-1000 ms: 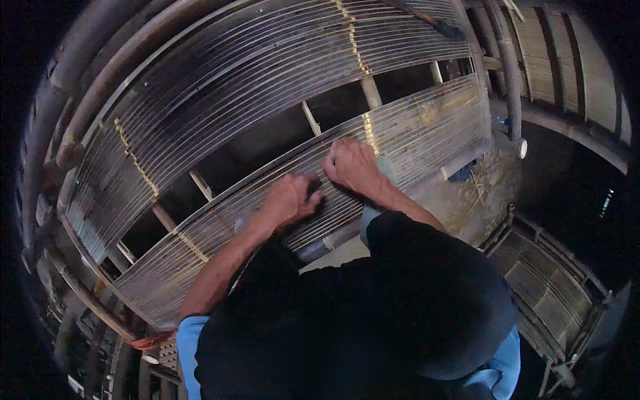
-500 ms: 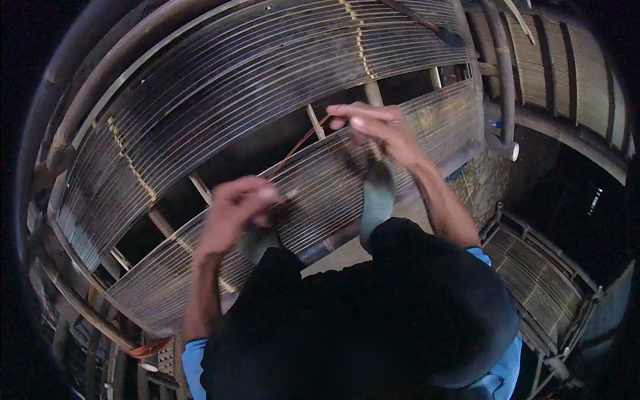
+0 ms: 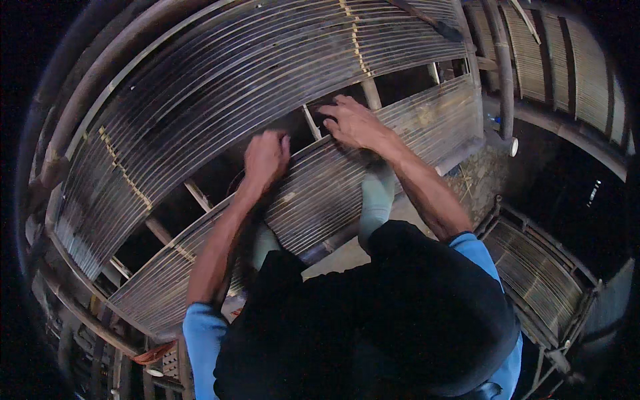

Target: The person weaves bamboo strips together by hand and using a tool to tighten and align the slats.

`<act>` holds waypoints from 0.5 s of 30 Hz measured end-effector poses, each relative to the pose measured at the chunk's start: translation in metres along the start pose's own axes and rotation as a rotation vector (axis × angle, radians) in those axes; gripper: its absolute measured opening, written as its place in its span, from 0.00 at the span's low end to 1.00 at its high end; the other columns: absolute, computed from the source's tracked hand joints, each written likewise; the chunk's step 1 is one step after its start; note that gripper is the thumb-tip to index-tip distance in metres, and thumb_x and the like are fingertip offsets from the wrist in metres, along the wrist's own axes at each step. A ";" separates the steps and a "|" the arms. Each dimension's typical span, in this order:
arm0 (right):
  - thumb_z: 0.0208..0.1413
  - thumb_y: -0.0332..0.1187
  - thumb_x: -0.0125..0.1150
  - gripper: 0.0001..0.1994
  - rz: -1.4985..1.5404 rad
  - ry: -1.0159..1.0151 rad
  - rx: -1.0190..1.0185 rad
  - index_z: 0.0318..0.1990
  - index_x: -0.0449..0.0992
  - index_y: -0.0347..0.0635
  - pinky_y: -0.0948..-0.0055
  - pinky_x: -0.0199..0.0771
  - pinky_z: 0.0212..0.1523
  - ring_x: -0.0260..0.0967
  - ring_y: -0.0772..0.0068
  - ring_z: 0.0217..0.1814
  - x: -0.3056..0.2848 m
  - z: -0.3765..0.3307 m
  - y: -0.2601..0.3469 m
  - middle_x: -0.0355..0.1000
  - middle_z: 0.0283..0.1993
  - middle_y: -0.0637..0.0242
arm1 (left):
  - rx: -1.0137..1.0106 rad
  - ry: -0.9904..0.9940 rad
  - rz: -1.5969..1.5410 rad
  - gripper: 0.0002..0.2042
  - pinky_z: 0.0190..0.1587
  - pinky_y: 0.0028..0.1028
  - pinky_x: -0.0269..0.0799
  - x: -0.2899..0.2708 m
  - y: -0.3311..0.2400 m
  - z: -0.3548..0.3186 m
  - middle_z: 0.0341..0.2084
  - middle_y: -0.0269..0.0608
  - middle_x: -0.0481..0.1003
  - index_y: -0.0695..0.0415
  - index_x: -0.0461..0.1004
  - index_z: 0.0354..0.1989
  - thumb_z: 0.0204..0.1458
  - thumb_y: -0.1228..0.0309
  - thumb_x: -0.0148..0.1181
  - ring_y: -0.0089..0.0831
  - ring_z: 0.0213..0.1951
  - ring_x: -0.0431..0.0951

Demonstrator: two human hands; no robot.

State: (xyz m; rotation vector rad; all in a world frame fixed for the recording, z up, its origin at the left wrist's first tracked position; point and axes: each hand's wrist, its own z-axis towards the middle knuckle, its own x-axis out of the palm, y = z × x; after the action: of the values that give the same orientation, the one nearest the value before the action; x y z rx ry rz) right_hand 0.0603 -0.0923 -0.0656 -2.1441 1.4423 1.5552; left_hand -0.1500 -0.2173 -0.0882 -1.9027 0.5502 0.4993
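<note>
Over the gap between two slatted bamboo panels, my left hand [image 3: 267, 159] is closed, its knuckles up and its thumb against the fingers. What it holds, if anything, is hidden. A thin reddish cord [image 3: 235, 183] shows faintly beside its wrist. To the right, my right hand [image 3: 355, 125] reaches over the same gap with bent fingers apart, and no object shows between them. The near slatted panel [image 3: 313, 200] lies under both forearms; the far slatted panel [image 3: 233, 93] curves away beyond the gap.
Crosspieces such as a pale bamboo strut [image 3: 311, 123] bridge the dark gap. A dark stick-like tool [image 3: 427, 20] rests on the far panel. Round poles [image 3: 100, 87] edge the left side. Orange cord [image 3: 155, 353] hangs at lower left. A bamboo bench [image 3: 533, 273] stands at right.
My left hand has moved forward and right to the gap, and my right hand slightly left. The reddish cord stretched between them earlier is no longer visible there.
</note>
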 end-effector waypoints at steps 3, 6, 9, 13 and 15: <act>0.59 0.34 0.57 0.18 -0.032 0.045 0.094 0.56 0.78 0.45 0.48 0.68 0.60 0.64 0.39 0.62 0.016 0.016 0.017 0.72 0.51 0.41 | -0.083 -0.030 -0.114 0.16 0.46 0.51 0.74 0.058 0.034 0.047 0.35 0.63 0.79 0.61 0.82 0.41 0.58 0.61 0.56 0.63 0.39 0.79; 0.57 0.36 0.57 0.13 0.023 0.045 0.154 0.46 0.84 0.47 0.51 0.68 0.62 0.62 0.40 0.63 0.018 0.011 0.014 0.67 0.59 0.43 | -0.097 0.124 -0.385 0.18 0.42 0.45 0.74 0.069 0.025 0.060 0.33 0.59 0.81 0.60 0.81 0.47 0.55 0.64 0.54 0.54 0.34 0.82; 0.57 0.36 0.61 0.11 0.166 -0.328 0.031 0.42 0.85 0.46 0.54 0.64 0.65 0.61 0.43 0.65 0.005 -0.024 -0.004 0.65 0.61 0.46 | -0.312 0.351 -0.523 0.17 0.39 0.36 0.74 0.039 0.003 0.049 0.30 0.49 0.81 0.60 0.82 0.46 0.55 0.62 0.56 0.38 0.31 0.81; 0.58 0.36 0.62 0.10 0.823 -0.292 0.207 0.40 0.84 0.42 0.61 0.63 0.67 0.66 0.52 0.64 -0.031 -0.114 -0.028 0.68 0.63 0.55 | -0.343 0.376 -0.669 0.18 0.35 0.28 0.70 0.023 0.014 0.039 0.30 0.40 0.80 0.61 0.79 0.49 0.56 0.63 0.59 0.25 0.29 0.75; 0.60 0.35 0.58 0.11 1.472 -0.603 0.251 0.36 0.80 0.37 0.57 0.63 0.65 0.70 0.55 0.56 -0.040 -0.172 -0.031 0.72 0.52 0.54 | -0.386 0.293 -0.666 0.18 0.33 0.27 0.69 0.020 0.016 0.035 0.29 0.38 0.79 0.63 0.78 0.51 0.56 0.64 0.59 0.24 0.27 0.72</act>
State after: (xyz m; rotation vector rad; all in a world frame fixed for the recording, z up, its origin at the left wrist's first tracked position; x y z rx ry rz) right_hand 0.1981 -0.1510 0.0325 -0.1034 2.7930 1.7837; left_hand -0.1465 -0.1930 -0.1242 -2.3922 -0.0289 -0.1240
